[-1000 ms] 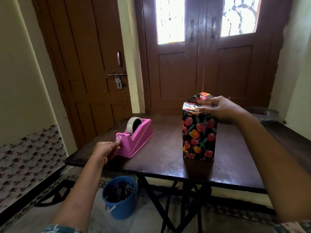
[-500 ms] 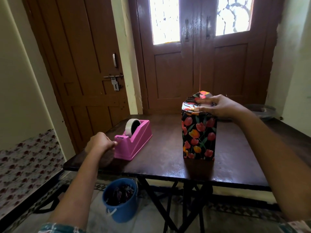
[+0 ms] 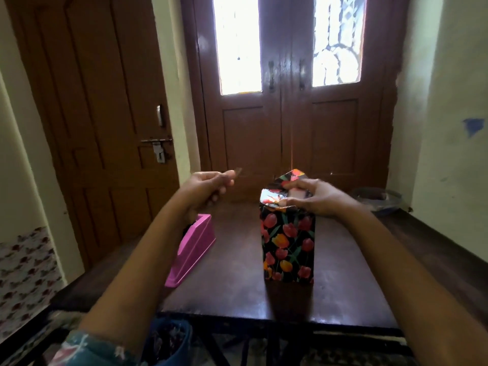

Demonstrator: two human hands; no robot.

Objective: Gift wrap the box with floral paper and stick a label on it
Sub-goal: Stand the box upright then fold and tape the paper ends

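A tall box wrapped in black floral paper (image 3: 289, 244) stands upright on the dark wooden table (image 3: 237, 291). My right hand (image 3: 314, 198) rests on top of it, fingers pressing the folded paper flaps down. My left hand (image 3: 207, 187) is raised to the left of the box top and pinches a short piece of clear tape (image 3: 238, 172) between thumb and fingertips. A pink tape dispenser (image 3: 192, 252) sits on the table under my left forearm, its roll hidden.
A blue bucket (image 3: 171, 342) with dark scraps stands on the floor under the table's near left edge. A round dark dish (image 3: 377, 199) sits at the table's far right. Brown doors stand behind the table.
My left hand left the dispenser's cutter and rose to box-top height, carrying a torn piece of tape. My right hand stayed on the box top.
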